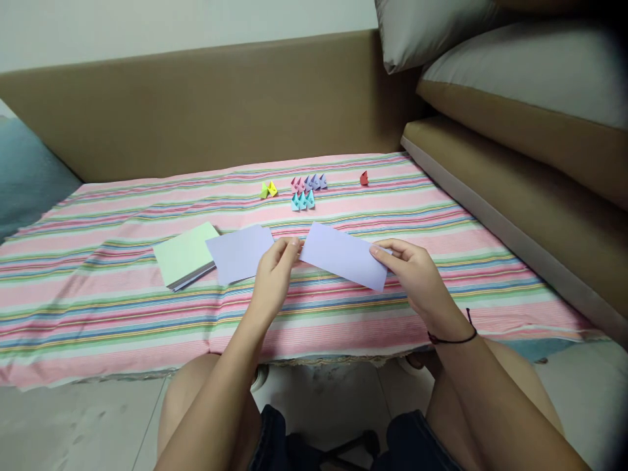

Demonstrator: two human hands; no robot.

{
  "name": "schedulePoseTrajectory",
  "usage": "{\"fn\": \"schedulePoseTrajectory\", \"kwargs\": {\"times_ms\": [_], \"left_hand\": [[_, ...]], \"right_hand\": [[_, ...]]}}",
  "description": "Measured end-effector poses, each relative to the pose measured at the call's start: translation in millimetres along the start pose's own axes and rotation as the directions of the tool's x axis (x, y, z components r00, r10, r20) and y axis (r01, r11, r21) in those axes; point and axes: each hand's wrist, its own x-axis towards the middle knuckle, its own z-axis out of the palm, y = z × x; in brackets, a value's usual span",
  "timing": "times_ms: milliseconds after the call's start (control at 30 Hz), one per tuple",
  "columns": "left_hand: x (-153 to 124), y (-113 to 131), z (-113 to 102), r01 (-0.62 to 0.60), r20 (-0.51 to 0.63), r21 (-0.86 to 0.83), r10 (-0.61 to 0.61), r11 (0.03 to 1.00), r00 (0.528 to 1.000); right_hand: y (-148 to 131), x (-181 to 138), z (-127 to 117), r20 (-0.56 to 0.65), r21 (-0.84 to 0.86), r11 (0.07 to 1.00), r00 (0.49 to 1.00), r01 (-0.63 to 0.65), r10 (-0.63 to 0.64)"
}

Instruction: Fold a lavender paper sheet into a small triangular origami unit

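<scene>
A light purple paper strip (343, 255) is held between my two hands, just above the striped cloth. My right hand (409, 265) pinches its right end, thumb on top and fingers behind. At the strip's left edge my left hand (277, 268) is closed in a pinch, thumb against the forefinger. Partly behind my left hand lies another light purple sheet (239, 255) on the cloth. To its left, a stack of paper (186, 254) has a pale green sheet on top.
Small folded paper pieces stand farther back: yellow ones (269, 190), a pink and purple row (309, 183), several light blue ones (303, 201) and a red one (364, 178). Striped cloth (122, 314) covers the seat. Stacked cushions (520, 157) rise at the right, a blue cushion (29, 173) at the left.
</scene>
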Motion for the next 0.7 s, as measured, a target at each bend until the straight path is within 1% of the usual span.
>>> {"fn": "schedulePoseTrajectory", "kwargs": {"times_ms": [33, 67, 133, 167, 233, 367, 433, 500, 600, 633, 700], "left_hand": [[-0.7, 0.2, 3.8, 0.085, 0.052, -0.156, -0.078, 0.984, 0.996], [-1.6, 0.2, 7.7, 0.172, 0.109, -0.277, -0.147, 0.945, 0.983], [-3.3, -0.8, 14.5, 0.282, 0.184, -0.398, -0.225, 0.873, 0.957], [-3.9, -1.6, 16.9, 0.301, 0.194, -0.417, -0.24, 0.858, 0.951], [-4.5, -3.4, 19.0, 0.293, 0.185, -0.414, -0.236, 0.862, 0.954], [-3.3, -4.8, 16.5, 0.259, 0.206, -0.326, -0.199, 0.909, 0.958], [-3.1, -3.8, 15.6, 0.261, 0.21, -0.32, -0.2, 0.911, 0.957], [-4.1, -2.2, 16.6, 0.301, 0.226, -0.399, -0.225, 0.866, 0.948], [-7.2, -1.4, 21.3, 0.378, 0.311, -0.526, -0.242, 0.761, 0.919], [-8.2, -1.7, 23.1, 0.39, 0.332, -0.535, -0.239, 0.749, 0.913], [-9.8, -2.6, 25.8, 0.396, 0.351, -0.512, -0.235, 0.762, 0.906]], "right_hand": [[0.7, -0.2, 1.7, 0.002, 0.019, 1.0, 1.0, -0.018, 0.018], [1.1, -0.4, 3.2, 0.003, 0.031, 0.999, 0.999, -0.033, 0.033], [1.3, -0.9, 5.4, 0.0, 0.041, 0.998, 0.998, -0.055, 0.055], [1.1, -1.3, 5.9, 0.002, 0.041, 0.997, 0.998, -0.064, 0.064], [0.3, -2.1, 6.0, 0.038, 0.026, 0.997, 0.997, -0.074, 0.073], [-0.7, -3.0, 2.8, 0.205, -0.039, 0.992, 0.971, -0.116, 0.122], [-0.8, -3.0, 1.4, 0.249, -0.041, 0.99, 0.958, -0.137, 0.143], [-1.2, -3.4, 1.8, 0.244, -0.012, 0.99, 0.96, -0.14, 0.138], [-2.3, -5.1, 5.7, 0.209, 0.052, 0.989, 0.97, -0.139, 0.125], [-2.7, -5.9, 7.4, 0.204, 0.067, 0.988, 0.971, -0.14, 0.123], [-3.5, -7.5, 10.9, 0.226, 0.078, 0.986, 0.966, -0.146, 0.125]]}}
